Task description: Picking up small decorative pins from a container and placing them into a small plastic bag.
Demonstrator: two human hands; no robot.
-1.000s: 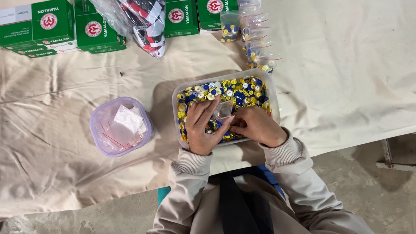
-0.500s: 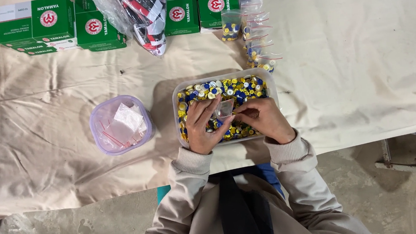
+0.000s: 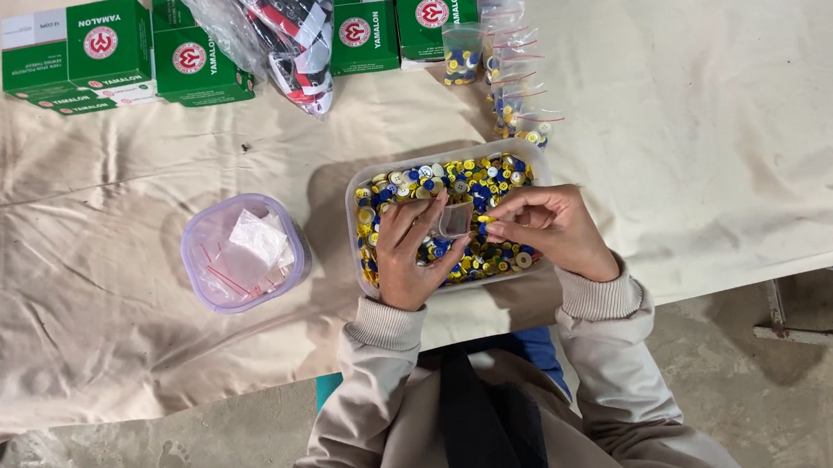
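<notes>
Cream cloth (image 3: 690, 140) covers the work table. Held over a clear rectangular plastic tub (image 3: 364, 180) of blue, yellow and white buttons, a small clear plastic bag (image 3: 455, 220) is pinched by the left hand (image 3: 410, 253); the right hand (image 3: 549, 230), at its 3 o'clock, pinches a button between fingertips. At 9 o'clock sits a lilac round plastic container (image 3: 202, 288); at 12 o'clock, green cardboard boxes (image 3: 109, 50).
</notes>
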